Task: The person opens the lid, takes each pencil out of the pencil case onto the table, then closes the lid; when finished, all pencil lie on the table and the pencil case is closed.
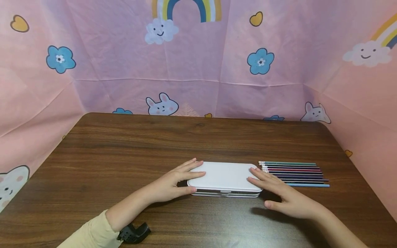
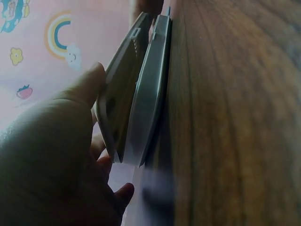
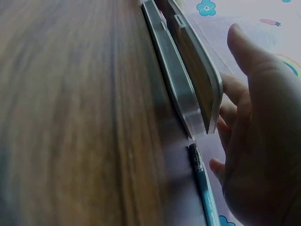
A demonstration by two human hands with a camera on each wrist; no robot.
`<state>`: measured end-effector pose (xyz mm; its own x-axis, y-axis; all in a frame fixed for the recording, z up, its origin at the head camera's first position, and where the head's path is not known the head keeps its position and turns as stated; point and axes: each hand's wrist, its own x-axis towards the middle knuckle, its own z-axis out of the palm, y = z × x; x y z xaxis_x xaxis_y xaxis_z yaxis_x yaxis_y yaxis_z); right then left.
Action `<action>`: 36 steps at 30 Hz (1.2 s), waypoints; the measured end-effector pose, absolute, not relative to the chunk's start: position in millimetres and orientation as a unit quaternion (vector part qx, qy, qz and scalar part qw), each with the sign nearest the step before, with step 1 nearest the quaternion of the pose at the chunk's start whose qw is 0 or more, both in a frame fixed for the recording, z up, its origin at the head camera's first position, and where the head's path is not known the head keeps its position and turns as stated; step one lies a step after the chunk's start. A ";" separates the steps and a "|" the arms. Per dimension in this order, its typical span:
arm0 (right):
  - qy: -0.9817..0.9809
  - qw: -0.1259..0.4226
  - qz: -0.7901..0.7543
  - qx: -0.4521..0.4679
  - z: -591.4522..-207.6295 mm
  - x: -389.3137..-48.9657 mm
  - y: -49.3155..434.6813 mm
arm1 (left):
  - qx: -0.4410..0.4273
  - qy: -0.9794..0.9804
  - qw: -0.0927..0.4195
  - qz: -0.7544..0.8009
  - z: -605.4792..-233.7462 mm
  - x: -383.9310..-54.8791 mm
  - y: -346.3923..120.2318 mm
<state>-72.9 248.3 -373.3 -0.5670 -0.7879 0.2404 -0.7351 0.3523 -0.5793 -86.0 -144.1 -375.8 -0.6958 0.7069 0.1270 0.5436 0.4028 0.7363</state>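
A white pencil case (image 1: 224,176) lies on the table, its lid lowered but a narrow gap showing along the latch side. In the left wrist view that gap between lid and base (image 2: 150,94) is plain. My left hand (image 1: 169,184) rests straight fingers on the lid's left end, thumb at the near corner. Extended fingertips of my right hand (image 1: 289,198) touch the lid's right end, its thumb apart from the case. Several pencils (image 1: 294,169) lie in a row to the right, partly behind the right hand. One blue pencil (image 3: 205,188) points toward the case.
The brown wooden table (image 1: 149,137) stretches behind and left of the case. A pink printed cloth (image 1: 198,62) hangs around its back and sides. A black wrist strap piece (image 1: 134,233) sits under the left sleeve (image 1: 96,230).
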 end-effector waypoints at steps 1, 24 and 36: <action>0.822 0.038 -0.327 -0.464 -373.7 -73.3 247.7 | 0.375 0.833 0.101 0.393 -376.0 -86.0 -144.2; 0.842 0.023 -0.273 -0.465 -377.0 -77.4 241.2 | 0.379 0.858 0.072 0.340 -375.5 -87.8 -146.3; 0.866 0.004 -0.248 -0.434 -362.0 -73.1 243.7 | 0.357 0.872 0.079 0.325 -368.0 -82.9 -151.5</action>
<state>-73.1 243.7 -362.0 -0.6234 -0.7536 0.2086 -0.7500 0.5009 -0.4319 -82.9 -151.5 -368.0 -0.7322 0.6747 0.0935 0.5716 0.5341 0.6229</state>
